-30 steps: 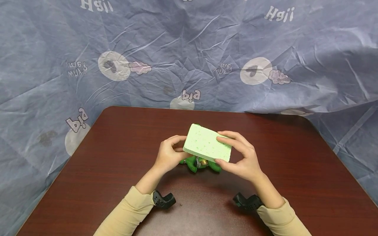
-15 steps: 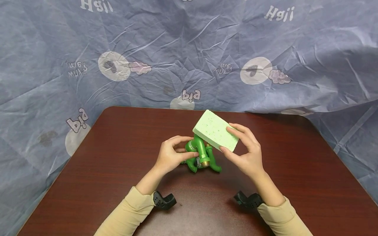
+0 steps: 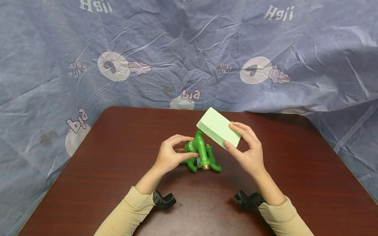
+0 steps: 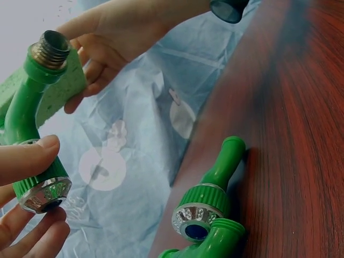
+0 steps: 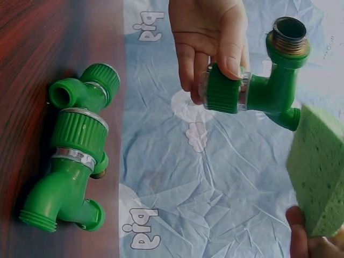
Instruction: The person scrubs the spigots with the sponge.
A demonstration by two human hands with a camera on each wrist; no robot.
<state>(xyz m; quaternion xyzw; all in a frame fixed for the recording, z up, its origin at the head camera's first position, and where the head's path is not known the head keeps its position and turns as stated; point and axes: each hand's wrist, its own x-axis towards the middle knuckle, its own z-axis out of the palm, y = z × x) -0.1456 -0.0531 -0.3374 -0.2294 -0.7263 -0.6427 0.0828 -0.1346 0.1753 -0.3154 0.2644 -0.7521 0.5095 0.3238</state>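
Note:
My left hand point(image 3: 169, 154) holds a green plastic faucet point(image 3: 201, 147) above the table, with thumb and fingers around its ribbed knob point(image 5: 223, 90). The faucet's brass threaded end point(image 4: 51, 49) points toward me in the head view. In my right hand point(image 3: 250, 153) is a pale green sponge point(image 3: 219, 127), pinched along its right end and tilted. One corner of the sponge lies right by the faucet's far spout end; whether they touch I cannot tell. Below, two more green faucets lie on the table, one nearer point(image 5: 70, 183) and one farther point(image 5: 88, 91) in the right wrist view.
A dark red-brown wooden table point(image 3: 124, 131) spreads under both hands. Behind it hangs a creased blue-grey cloth point(image 3: 189, 49) with printed letters and shapes. Black wrist mounts point(image 3: 164, 200) sit on both forearms.
The sponge, held at first over the faucet and hiding it, has moved up and to the right with my right hand, uncovering the faucet. My left hand stays nearly in place; the faucet has tipped slightly.

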